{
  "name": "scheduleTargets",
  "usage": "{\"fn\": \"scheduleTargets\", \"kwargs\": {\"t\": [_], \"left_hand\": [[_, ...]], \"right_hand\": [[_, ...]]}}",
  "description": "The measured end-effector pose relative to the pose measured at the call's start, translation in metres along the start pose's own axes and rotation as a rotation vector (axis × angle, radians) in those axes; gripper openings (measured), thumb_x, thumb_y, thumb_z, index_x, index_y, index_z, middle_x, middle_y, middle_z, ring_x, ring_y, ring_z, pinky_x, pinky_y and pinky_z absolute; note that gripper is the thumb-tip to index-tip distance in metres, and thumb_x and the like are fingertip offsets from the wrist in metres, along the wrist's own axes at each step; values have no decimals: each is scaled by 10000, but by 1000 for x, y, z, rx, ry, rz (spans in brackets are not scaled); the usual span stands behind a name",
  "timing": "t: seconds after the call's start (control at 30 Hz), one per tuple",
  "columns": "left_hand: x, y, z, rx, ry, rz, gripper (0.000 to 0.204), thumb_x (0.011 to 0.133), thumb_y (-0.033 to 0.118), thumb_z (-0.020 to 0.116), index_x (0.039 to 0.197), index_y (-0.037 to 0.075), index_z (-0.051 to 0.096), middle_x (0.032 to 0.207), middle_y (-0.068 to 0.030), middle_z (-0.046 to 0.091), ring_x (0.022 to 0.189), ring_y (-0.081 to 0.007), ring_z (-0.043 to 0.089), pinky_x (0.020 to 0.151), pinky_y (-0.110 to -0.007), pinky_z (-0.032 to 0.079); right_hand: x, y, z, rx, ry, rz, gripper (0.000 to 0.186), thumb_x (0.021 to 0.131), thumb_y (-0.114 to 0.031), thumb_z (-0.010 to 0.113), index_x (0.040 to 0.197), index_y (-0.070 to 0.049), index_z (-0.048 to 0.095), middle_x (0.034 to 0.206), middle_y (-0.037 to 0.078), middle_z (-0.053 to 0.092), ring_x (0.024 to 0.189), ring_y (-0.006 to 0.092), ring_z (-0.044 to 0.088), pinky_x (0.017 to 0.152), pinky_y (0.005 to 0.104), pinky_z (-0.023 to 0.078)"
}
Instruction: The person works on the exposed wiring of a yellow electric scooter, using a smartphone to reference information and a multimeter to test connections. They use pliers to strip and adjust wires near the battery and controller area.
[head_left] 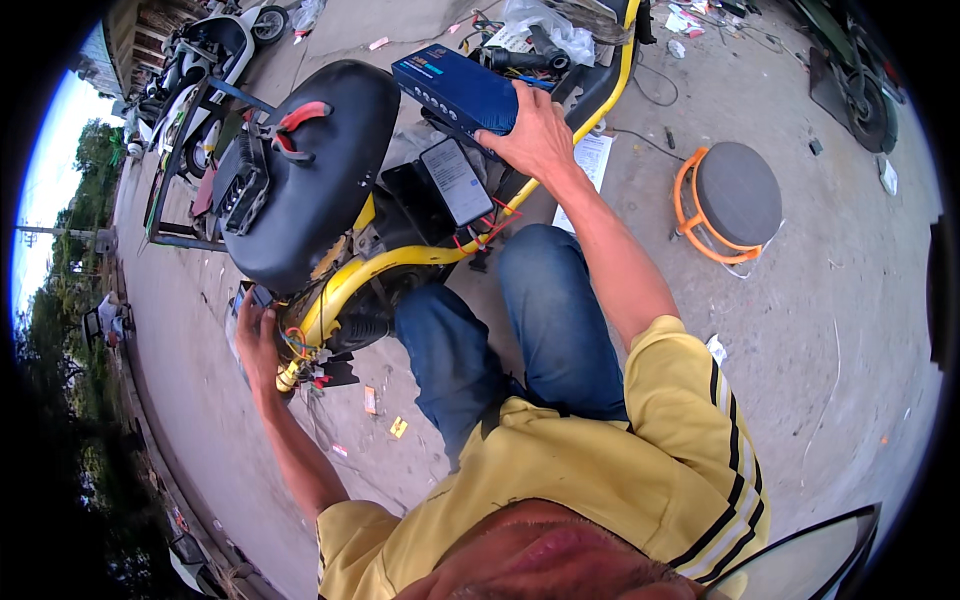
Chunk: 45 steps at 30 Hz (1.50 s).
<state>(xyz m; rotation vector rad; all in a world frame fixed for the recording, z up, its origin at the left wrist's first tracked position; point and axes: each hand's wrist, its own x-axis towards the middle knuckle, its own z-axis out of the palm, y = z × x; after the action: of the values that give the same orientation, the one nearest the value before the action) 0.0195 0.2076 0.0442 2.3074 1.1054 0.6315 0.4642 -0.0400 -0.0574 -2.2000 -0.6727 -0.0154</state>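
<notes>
My right hand (535, 138) grips the near right end of a long dark blue box (450, 88), fingers over its top and thumb at its side. The box rests over the footwell of a yellow-framed scooter (375, 265). Just below it a lit phone (457, 182) lies beside a dark flat object (415, 200). At the scooter's rear my left hand (256, 345) is closed about a small dark piece (260, 296), partly hidden, whose kind I cannot make out. Loose coloured wires (298, 343) hang next to that hand. Between my hands bulges the black seat (335, 150).
Red-handled pliers (300, 125) and a finned black part (247, 185) lie on the seat. A round stool (725, 200) with an orange frame stands to the right. Printed paper (590, 165) lies beyond my right forearm. Other scooters (215, 50) are parked at the far left.
</notes>
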Motion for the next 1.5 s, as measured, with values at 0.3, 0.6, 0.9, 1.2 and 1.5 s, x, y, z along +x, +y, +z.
{"fn": "scheduleTargets", "kwargs": {"t": [0.3,0.6,0.9,1.2,1.5], "left_hand": [[-1,1,-1,61,8,-25,474,974,39,601,1444,14,557,861,-6,506,805,-103,498,784,-250,450],[4,-6,3,35,22,1,462,990,32,617,1449,40,566,874,-4,509,820,-108,507,794,-255,460],[2,-18,1,-17,22,-37,464,1003,79,649,1458,46,564,965,-32,672,904,-102,595,857,-264,489],[-1,-20,0,16,3,-36,465,1019,123,654,1465,34,558,1066,-52,720,953,-103,608,903,-269,490],[6,-37,0,-29,25,-29,525,1010,215,708,1478,38,548,1072,-54,687,977,-120,600,906,-276,480]], "right_hand": [[72,54,-32,280,70,133,1083,650,-548,840,1488,27,466,1387,273,613,1263,366,626,1067,395,479],[115,87,-9,-283,219,-213,906,757,-507,855,1494,-121,497,1485,168,505,1356,402,481,1126,479,439],[21,12,38,-319,109,-555,842,803,-512,783,1469,-74,512,1646,215,285,1535,452,208,1214,677,150],[-5,-12,28,283,265,-658,221,987,-176,633,1014,25,720,1138,167,718,970,328,694,849,398,551],[-241,281,93,180,110,449,395,868,-133,767,1220,5,656,1164,179,681,1046,298,692,911,393,556]]}}
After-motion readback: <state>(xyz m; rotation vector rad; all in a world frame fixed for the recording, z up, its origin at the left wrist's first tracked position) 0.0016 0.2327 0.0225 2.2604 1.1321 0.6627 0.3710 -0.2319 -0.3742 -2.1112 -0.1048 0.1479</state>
